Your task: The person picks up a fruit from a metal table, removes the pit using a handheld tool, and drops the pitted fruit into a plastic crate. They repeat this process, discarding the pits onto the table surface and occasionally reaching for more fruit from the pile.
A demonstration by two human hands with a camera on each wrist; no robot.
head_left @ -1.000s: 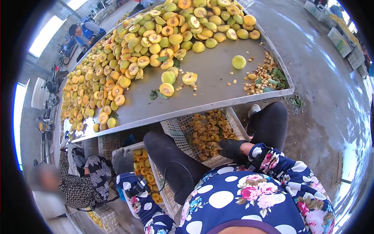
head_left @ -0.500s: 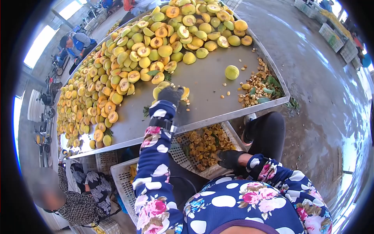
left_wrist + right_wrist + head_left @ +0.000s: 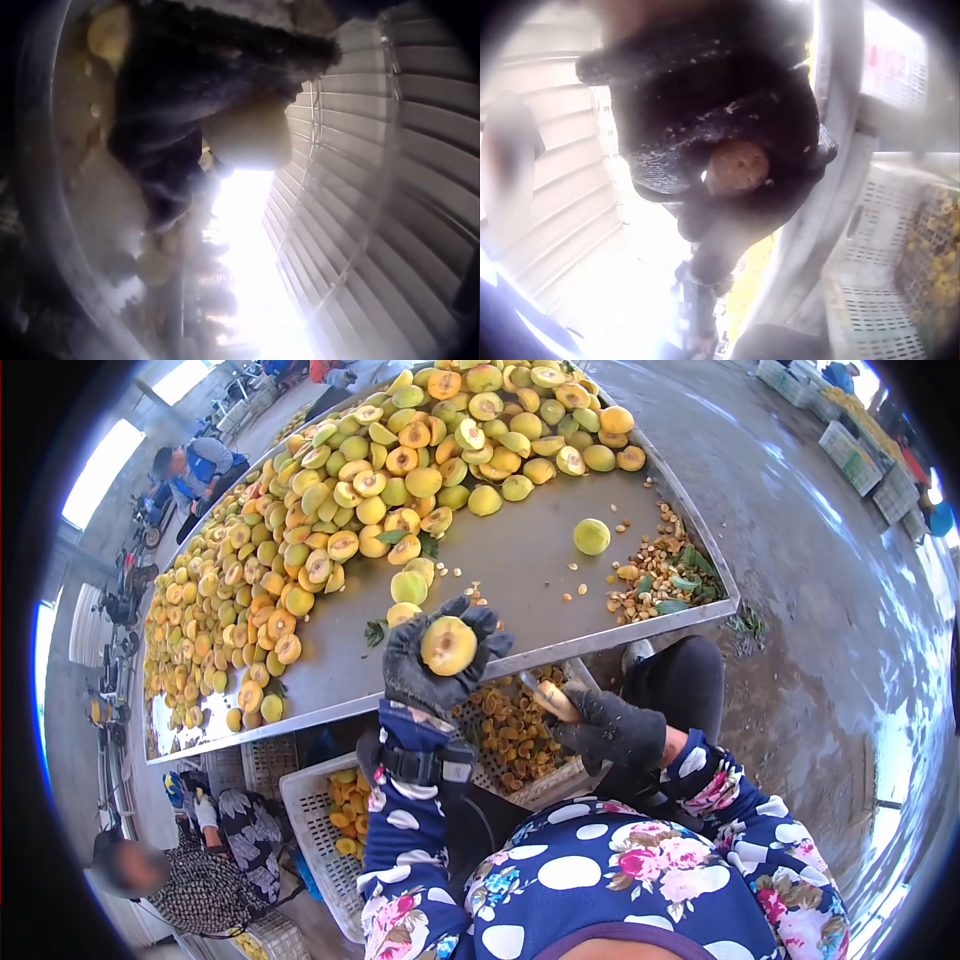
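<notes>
In the head view the gloved left hand [image 3: 425, 665] holds a halved yellow fruit [image 3: 448, 646], cut face up, above the table's front edge; the left wrist view shows that fruit [image 3: 251, 133] against the dark glove [image 3: 165, 97]. To its right, the gloved right hand [image 3: 612, 728] grips a knife by its light wooden handle [image 3: 556, 702], with the short blade pointing toward the left hand. The round handle end [image 3: 739, 166] shows within the curled right hand [image 3: 727, 127] in the right wrist view. Fruit halves [image 3: 408, 587] lie on the table just beyond the left hand.
The metal table [image 3: 520, 560] bears a large heap of fruit [image 3: 300, 530], a lone fruit [image 3: 591, 537] and a pile of pits [image 3: 660, 575]. Below are crates [image 3: 300, 810] with fruit pieces. Another person [image 3: 205, 880] sits at lower left.
The left hand has come back from the tabletop toward the body with a fruit half in it. The right hand has risen from over the crate, bringing the knife near the left hand.
</notes>
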